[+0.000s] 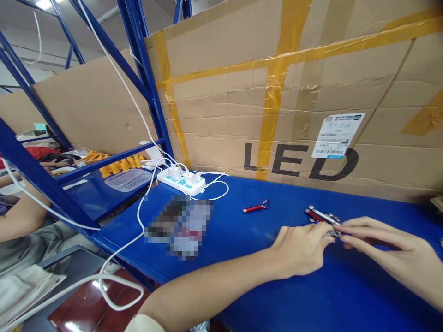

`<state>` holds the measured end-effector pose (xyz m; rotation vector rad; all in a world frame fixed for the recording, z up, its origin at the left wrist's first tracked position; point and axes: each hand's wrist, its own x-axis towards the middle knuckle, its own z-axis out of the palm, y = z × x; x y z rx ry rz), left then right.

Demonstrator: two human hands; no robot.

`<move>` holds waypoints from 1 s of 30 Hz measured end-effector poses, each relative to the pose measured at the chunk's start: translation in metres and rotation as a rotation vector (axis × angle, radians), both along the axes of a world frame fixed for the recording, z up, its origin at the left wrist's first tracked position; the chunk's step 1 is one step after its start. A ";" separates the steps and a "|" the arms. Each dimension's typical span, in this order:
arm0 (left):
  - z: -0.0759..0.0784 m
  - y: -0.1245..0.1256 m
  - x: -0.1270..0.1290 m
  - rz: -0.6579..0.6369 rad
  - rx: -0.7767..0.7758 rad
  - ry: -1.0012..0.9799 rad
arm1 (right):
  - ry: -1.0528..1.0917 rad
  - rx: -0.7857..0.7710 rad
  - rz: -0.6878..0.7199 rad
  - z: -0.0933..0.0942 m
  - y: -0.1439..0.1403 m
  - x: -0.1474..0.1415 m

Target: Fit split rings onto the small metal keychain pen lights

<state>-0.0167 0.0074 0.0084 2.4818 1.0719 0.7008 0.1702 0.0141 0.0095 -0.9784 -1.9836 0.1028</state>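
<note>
My left hand (302, 249) is closed, reaching in over the blue table with its fingertips around a small metal part. My right hand (391, 249) meets it from the right, thumb and fingers pinched at the same part. Just beyond the fingertips, a red-and-silver metal tool (321, 215) shows, apparently a folding multi-tool. Its near end is hidden by the fingers, so I cannot tell whether the pinched metal belongs to it. To the left, apart from both hands, lies a small red flashlight (254, 209) with a red carabiner clip.
A white power strip (182, 180) with plugs and loose cables sits at the back left. Two blurred flat items (190, 230) lie in front of it. A cardboard wall (221, 115) closes off the back. Blue shelf posts (145, 78) stand left; another person's arm (26, 212) shows beyond.
</note>
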 end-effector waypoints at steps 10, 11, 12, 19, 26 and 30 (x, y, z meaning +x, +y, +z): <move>-0.007 0.001 0.000 -0.051 0.065 0.064 | 0.146 -0.406 0.037 -0.012 0.005 0.005; -0.007 0.001 0.000 -0.055 0.073 0.072 | 0.152 -0.452 0.054 -0.013 0.005 0.005; -0.007 0.001 0.001 -0.059 0.076 0.079 | 0.154 -0.484 0.068 -0.013 0.005 0.004; -0.010 -0.006 0.003 -0.079 0.166 0.088 | 0.210 -0.608 -0.021 -0.008 -0.003 -0.006; -0.014 -0.003 0.006 -0.047 0.406 0.134 | 0.316 -0.864 -0.072 -0.007 -0.006 -0.007; -0.016 0.002 0.004 -0.018 0.567 0.116 | 0.395 -1.044 -0.064 -0.014 -0.006 0.001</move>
